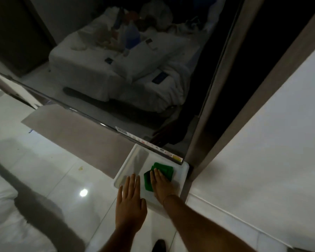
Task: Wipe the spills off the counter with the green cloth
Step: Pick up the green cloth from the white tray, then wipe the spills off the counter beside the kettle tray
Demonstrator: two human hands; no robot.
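Observation:
A small white counter (pixel 182 171) juts out below a large dark screen. The green cloth (pixel 163 169) lies folded on the counter's right half. My right hand (pixel 161 186) lies flat on top of the cloth, fingers together and stretched forward, covering its near part. My left hand (pixel 130 202) rests flat at the counter's near left edge, fingers apart, holding nothing. I cannot make out any spills on the white surface in this dim light.
The dark screen (pixel 116 70) hangs just behind the counter and reflects a white bed with clutter. A white wall (pixel 262 142) runs along the right. A glossy tiled floor (pixel 53 170) lies to the left, and white bedding (pixel 4 224) at bottom left.

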